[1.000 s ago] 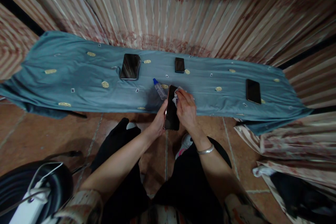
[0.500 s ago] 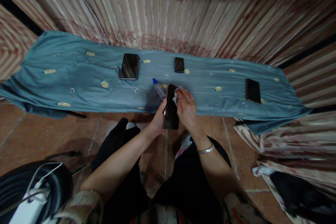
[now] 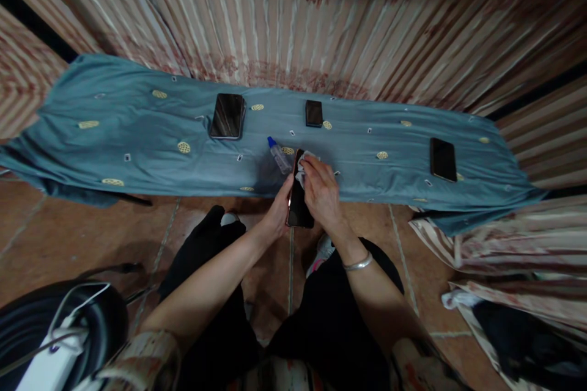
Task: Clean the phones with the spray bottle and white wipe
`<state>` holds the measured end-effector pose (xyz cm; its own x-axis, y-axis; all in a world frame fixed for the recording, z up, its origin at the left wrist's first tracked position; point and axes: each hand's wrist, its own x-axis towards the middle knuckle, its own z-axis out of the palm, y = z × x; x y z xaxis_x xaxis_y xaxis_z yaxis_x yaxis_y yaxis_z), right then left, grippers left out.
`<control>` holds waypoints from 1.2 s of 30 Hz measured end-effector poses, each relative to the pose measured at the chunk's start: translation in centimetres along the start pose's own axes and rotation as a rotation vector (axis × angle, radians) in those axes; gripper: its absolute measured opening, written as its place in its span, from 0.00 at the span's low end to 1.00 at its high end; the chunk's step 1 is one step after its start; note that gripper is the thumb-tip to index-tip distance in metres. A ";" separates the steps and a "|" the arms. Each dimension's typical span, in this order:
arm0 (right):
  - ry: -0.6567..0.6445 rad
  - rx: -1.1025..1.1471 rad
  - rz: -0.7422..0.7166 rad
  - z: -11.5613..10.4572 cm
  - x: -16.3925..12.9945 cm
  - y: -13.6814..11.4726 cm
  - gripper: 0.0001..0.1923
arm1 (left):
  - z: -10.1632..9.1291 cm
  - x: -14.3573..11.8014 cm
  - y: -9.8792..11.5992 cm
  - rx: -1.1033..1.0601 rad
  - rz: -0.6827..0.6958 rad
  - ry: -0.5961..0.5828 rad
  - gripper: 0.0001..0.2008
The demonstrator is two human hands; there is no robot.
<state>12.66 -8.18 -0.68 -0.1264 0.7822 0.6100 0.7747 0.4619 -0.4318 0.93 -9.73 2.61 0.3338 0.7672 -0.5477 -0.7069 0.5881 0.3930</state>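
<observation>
My left hand (image 3: 279,211) is closed around the left edge of a dark smartphone (image 3: 300,211), held tilted over the near edge of the cloth. Pinched in the fingers of my right hand (image 3: 322,189) is a crumpled white wipe (image 3: 302,166), pressed on the upper part of the phone's screen. The right hand hides part of the screen. Just beyond the phone lies a clear bottle with a blue cap (image 3: 279,156), its lower end close to the phone.
A blue-green cloth (image 3: 358,177) covers the long table. On it lie a stack of dark phones (image 3: 227,116), a small black device (image 3: 314,113) and another phone (image 3: 443,159). Pleated curtains (image 3: 275,18) hang behind. A white power strip (image 3: 48,360) sits at lower left.
My right hand has moved slightly left across the screen with the wipe, which now covers more of the phone's upper end. The left hand keeps its hold.
</observation>
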 end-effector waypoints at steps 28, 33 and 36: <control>-0.019 0.009 0.045 -0.2 0.0 0.2 0.23 | 1.1 -0.2 1.9 -0.064 0.008 -0.033 0.23; -0.015 0.026 -0.010 -0.3 0.0 -0.7 0.22 | 0.9 -0.1 1.7 -0.064 0.002 -0.007 0.23; -0.051 0.054 -0.039 -0.3 -0.1 -1.5 0.22 | 1.0 0.0 1.6 -0.068 0.028 0.034 0.22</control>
<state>11.66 -9.03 0.10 -0.1882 0.7831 0.5928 0.7342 0.5130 -0.4447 0.38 -8.53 4.01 0.2932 0.7733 -0.5622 -0.7569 0.5470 0.3576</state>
